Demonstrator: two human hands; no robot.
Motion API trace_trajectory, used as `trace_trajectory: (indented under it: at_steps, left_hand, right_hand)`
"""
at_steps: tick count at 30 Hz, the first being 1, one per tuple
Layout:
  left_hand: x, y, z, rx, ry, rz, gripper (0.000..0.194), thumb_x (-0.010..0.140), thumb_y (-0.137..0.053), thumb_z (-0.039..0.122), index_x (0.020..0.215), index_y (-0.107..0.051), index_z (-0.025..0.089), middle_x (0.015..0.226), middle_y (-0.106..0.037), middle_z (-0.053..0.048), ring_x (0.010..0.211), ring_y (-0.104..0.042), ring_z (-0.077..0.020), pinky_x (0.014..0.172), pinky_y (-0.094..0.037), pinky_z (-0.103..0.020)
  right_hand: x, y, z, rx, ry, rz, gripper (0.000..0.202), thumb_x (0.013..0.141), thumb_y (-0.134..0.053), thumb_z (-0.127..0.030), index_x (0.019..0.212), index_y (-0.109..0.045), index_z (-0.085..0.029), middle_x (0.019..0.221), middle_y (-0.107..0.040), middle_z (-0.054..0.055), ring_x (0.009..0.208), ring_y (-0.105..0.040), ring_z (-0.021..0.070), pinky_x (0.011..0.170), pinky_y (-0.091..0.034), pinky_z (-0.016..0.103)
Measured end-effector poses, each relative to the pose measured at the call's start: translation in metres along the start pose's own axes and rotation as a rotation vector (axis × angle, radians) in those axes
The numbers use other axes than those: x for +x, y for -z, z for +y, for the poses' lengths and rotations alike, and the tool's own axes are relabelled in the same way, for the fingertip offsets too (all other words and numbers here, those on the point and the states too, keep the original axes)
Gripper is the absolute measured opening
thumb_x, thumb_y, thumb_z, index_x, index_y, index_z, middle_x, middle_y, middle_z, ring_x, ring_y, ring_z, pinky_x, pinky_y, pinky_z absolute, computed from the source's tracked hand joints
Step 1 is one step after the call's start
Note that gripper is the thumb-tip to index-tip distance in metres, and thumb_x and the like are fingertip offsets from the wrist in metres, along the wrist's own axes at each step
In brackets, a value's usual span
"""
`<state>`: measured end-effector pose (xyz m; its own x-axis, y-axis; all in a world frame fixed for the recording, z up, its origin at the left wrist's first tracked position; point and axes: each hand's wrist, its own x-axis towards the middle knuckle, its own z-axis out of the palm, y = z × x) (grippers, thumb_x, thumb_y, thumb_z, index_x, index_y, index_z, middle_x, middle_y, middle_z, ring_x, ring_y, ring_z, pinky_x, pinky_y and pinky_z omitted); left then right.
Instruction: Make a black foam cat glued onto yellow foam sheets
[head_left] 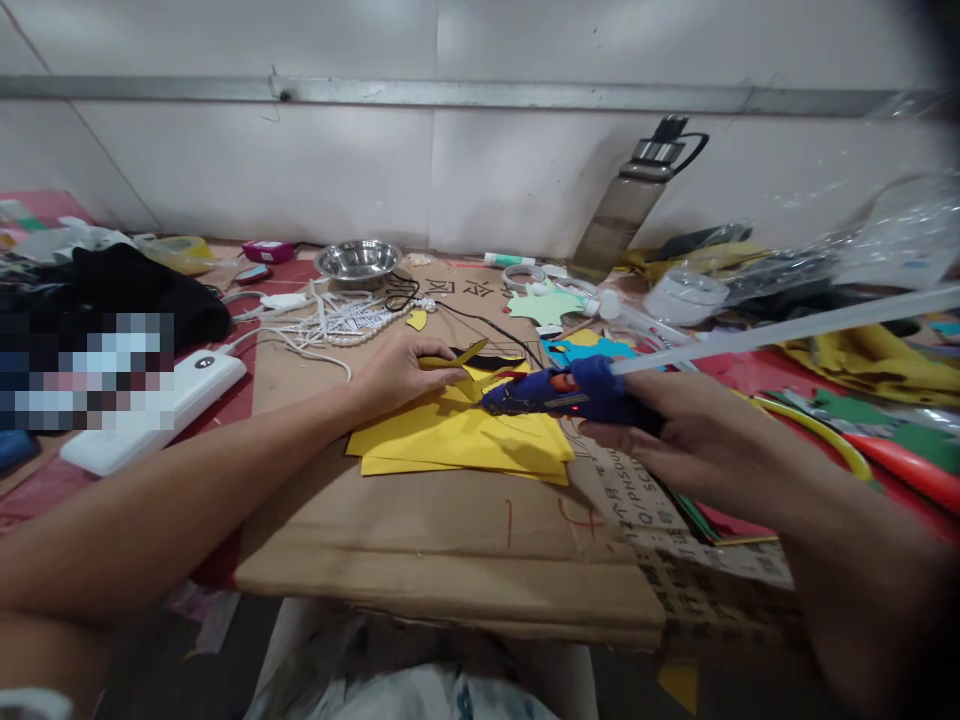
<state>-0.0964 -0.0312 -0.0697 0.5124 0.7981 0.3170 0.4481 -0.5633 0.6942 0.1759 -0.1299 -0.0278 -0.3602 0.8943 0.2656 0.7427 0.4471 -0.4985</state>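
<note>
My right hand [652, 425] is wrapped round a blue hot glue gun [551, 390] with a long translucent glue stick [787, 325] out of its back. A small red light shows on the gun's side. Its nozzle meets a small yellow cut piece [469, 360], which my left hand [405, 375] pinches between thumb and fingers. Whether the nozzle touches the piece I cannot tell. Under both lie stacked yellow sheets [450, 445] on the cardboard. A black cut piece [491, 362] is just behind the yellow one, partly covered.
Cardboard [337, 530] covers the table. A steel bowl [360, 262], white cords and a pearl string lie at the back left, a white power bank [154, 410] at left. A tilted bottle [626, 205] stands at the back right, near coloured sheets and plastic wrap.
</note>
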Motion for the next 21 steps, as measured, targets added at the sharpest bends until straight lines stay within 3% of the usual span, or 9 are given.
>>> trace_trajectory:
  at_steps: [7, 14, 21]
  left_hand:
    - [-0.0022, 0.0006, -0.0023, -0.033, 0.01, -0.028, 0.022, 0.08, -0.07, 0.037, 0.082, -0.073, 0.015, 0.073, -0.07, 0.0, 0.067, -0.06, -0.012, 0.065, -0.045, -0.023]
    - [-0.0035, 0.0007, -0.0024, -0.061, -0.018, -0.035, 0.016, 0.077, -0.071, 0.032, 0.082, -0.074, 0.017, 0.08, -0.074, -0.001, 0.075, -0.064, -0.0135, 0.073, -0.049, -0.024]
    - [-0.0026, -0.0008, -0.0049, -0.026, -0.037, -0.031, 0.017, 0.077, -0.073, 0.032, 0.082, -0.075, 0.016, 0.075, -0.072, -0.002, 0.069, -0.062, -0.0121, 0.065, -0.046, -0.022]
  right_hand:
    - [-0.0003, -0.005, 0.0032, -0.256, 0.152, 0.019, 0.028, 0.088, -0.053, -0.042, 0.069, -0.042, -0.024, 0.053, -0.048, -0.001, 0.045, -0.039, 0.0142, 0.044, -0.029, 0.028]
    - [-0.0051, -0.0079, -0.0017, -0.418, 0.121, -0.052, 0.016, 0.092, -0.048, -0.031, 0.081, -0.051, -0.02, 0.067, -0.06, 0.005, 0.057, -0.052, 0.018, 0.054, -0.035, 0.028]
    - [-0.0062, -0.0087, -0.0003, -0.46, 0.19, -0.04, 0.009, 0.09, -0.051, -0.027, 0.084, -0.054, -0.021, 0.069, -0.06, 0.003, 0.059, -0.054, 0.0171, 0.053, -0.033, 0.027]
